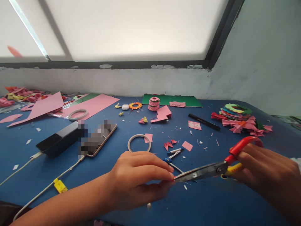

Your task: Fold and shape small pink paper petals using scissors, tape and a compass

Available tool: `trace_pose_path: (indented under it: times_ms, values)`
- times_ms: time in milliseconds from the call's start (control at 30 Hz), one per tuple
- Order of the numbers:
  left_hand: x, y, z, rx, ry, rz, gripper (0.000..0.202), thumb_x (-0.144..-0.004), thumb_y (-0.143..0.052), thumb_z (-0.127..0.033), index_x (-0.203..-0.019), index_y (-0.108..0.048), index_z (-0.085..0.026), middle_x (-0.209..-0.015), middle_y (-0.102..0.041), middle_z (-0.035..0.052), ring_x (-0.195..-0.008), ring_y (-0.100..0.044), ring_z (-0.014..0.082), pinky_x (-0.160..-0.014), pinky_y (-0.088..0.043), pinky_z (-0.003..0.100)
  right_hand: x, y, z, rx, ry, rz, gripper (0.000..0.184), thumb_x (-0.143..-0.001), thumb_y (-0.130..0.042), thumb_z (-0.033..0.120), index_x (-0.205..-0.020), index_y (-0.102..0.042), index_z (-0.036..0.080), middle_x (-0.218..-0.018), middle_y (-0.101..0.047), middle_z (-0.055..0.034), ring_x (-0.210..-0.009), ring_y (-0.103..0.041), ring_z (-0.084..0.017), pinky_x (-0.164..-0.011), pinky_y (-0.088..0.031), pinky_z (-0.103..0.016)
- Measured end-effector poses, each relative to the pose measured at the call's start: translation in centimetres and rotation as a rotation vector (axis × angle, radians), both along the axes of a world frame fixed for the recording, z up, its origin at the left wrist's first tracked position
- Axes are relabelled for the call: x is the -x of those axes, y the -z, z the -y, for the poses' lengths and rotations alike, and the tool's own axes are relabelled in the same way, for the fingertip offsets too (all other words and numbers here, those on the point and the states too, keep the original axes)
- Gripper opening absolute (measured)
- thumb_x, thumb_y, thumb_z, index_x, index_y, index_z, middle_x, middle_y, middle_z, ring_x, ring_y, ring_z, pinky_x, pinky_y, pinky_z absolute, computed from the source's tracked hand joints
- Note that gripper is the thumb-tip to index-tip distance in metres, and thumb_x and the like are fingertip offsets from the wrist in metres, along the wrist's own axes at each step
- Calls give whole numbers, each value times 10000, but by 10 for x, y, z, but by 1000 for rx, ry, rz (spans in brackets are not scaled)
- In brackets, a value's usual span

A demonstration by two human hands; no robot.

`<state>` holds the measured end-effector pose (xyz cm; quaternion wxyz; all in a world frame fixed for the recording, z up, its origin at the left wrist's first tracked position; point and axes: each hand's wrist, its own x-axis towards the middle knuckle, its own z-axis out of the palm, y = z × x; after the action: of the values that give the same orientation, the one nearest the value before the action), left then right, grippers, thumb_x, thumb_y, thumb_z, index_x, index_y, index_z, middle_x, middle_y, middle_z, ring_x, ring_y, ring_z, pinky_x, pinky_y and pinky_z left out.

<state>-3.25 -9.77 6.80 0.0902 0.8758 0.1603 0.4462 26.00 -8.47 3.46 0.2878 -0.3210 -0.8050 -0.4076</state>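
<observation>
My right hand [265,172] grips a pair of scissors [209,171] with one red and one yellow handle. The blades point left, and their tips meet the fingertips of my left hand [143,179]. That hand is closed in a pinch. Only a tiny bit of red shows at its fingertips, so what it pinches is mostly hidden. Just beyond the hands lie a compass [174,153], partly covered by my left hand, small folded pink pieces [168,145] and a pink paper square [187,146]. A roll of tape [129,145] rests behind my left hand.
A phone [103,141] and a dark power bank [58,139], both with cables, lie left. Farther back are pink sheets [94,105], a second tape roll [78,114], a stack of pink rings [154,104] and a black marker [204,121]. Colourful paper rings [237,110] pile up right.
</observation>
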Motion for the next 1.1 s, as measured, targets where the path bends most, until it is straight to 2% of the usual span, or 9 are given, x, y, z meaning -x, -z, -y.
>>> trace_pose_path:
  times_ms: [200, 600, 900, 1100]
  values:
    - [1, 0, 0, -3, -8, -16, 85, -710, -670, -62, -774, -667, -118, -722, -739, 77, -593, -686, 136, -564, -580, 197, 4, -1, -2, 20, -7, -17, 310, -913, -448, 261, -611, -473, 198, -487, -545, 29, -414, -464, -89, -435, -311, -205]
    - [0, 0, 1, 14, 10, 3, 115, -672, -688, -21, -760, -670, -93, -702, -736, 97, -585, -685, 145, -550, -572, 201, 4, 1, -3, 23, -11, -39, 313, -895, -463, 203, -583, -495, 194, -478, -514, 37, -431, -445, -90, -450, -303, -209]
    - [0, 0, 0, 25, 12, 23, 105, -654, -697, -8, -730, -670, -75, -704, -737, 116, -591, -688, 154, -564, -581, 208, 4, 0, -2, 46, -15, -25, 337, -924, -449, 307, -607, -466, 194, -482, -492, 35, -437, -427, -94, -459, -289, -215]
    - [0, -1, 0, 37, 8, 2, 123, -667, -690, -19, -758, -664, -97, -722, -740, 102, -609, -690, 147, -590, -583, 210, 1, 3, -1, 56, -5, -16, 274, -923, -453, 276, -660, -451, 200, -497, -498, 31, -450, -411, -104, -457, -268, -221]
